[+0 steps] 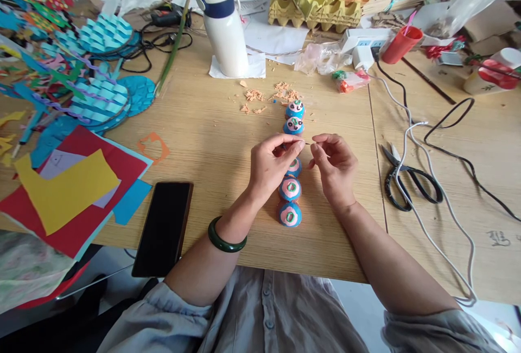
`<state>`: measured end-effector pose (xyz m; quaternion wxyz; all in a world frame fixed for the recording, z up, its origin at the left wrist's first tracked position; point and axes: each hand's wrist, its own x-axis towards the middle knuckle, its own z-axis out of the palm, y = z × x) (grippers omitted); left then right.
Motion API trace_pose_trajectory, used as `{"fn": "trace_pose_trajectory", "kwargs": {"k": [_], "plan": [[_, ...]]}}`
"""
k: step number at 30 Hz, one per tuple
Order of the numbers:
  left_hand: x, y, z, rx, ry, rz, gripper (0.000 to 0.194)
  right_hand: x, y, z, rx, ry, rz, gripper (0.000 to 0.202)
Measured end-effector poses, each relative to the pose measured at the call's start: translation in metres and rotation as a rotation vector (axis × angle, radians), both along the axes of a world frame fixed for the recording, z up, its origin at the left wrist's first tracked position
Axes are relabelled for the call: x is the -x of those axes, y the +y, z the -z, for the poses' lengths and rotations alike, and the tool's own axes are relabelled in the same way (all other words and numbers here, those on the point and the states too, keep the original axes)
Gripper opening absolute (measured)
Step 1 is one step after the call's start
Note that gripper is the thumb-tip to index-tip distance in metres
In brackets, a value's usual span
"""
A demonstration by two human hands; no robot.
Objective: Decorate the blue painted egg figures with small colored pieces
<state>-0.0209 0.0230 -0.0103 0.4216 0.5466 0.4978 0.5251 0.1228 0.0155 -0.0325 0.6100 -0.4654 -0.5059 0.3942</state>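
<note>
A row of blue domes with pink and green tops point(290, 189) runs up the wooden table in front of me. The two farthest domes point(294, 124) also carry small dark curls. Above the middle of the row, my left hand point(277, 164) pinches a thin dark strand between thumb and forefinger. My right hand point(334, 168) is just to its right, thumb and forefinger pressed together near the strand's other end; what they hold is too small to make out. The hands do not touch, and my left hand partly hides the middle domes.
Black scissors point(419, 182) and a white cable point(448, 201) lie to the right. A phone point(165, 228) and coloured paper point(73, 190) are at the left. Behind stand a white bottle point(226, 32), egg trays point(317, 0) and a red cup point(402, 44).
</note>
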Motion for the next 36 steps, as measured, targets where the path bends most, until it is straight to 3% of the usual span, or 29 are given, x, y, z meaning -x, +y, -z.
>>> {"fn": "trace_pose_trajectory", "kwargs": {"k": [6,13,23,32,36], "plan": [[0.0,0.0,0.0,-0.003,0.004,0.012,0.016,-0.001,-0.003,0.001,-0.072,-0.179,0.036,0.009],[0.001,0.001,0.002,0.007,-0.002,0.021,0.016,0.0,-0.002,0.0,-0.037,-0.205,0.016,0.011],[0.0,0.0,-0.001,0.028,-0.003,0.029,0.019,0.003,0.001,-0.009,0.114,0.013,0.023,0.033],[0.006,0.005,0.002,-0.22,0.128,0.059,0.017,0.002,0.004,-0.005,0.171,0.139,-0.026,0.03],[0.006,0.006,0.002,-0.23,0.133,0.087,0.017,0.001,0.005,-0.003,0.22,0.171,-0.066,0.035]]}}
